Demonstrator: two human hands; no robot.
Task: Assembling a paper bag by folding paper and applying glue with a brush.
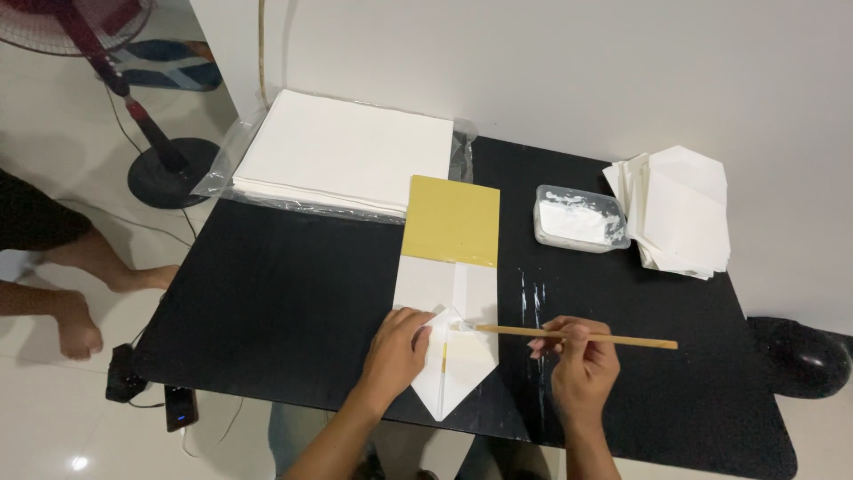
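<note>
Head view, looking down. I see a black worktop [267,302] filling most of the frame, set against a white wall. Top left on it, a big stack of white sheets [342,151] on clear plastic wrap. Far right, a smaller pile of folded white paper pieces [680,209]. Just left of that pile, a clear plastic tub of white paste [579,219].

Centre: a yellow-and-white paper sheet [449,258], yellow half away from me, white half near me, its near end folded to a point that reaches the worktop's front edge.

My left hand [397,347] comes up from the bottom edge, forearm angled right, palm down, fingers flat and spread a bit, pressing the folded white flap; grip not closed on anything, just resting on the paper.

My right hand [579,364] comes up beside it, wrist straight, fingers curled tight round a thin wooden-handled brush [569,335]. Brush lies nearly level, tip pointing left, touching the paper fold just beside my left fingertips.

Off the worktop, left: a standing fan [133,116] and another person's bare feet [80,311] on the floor.
</note>
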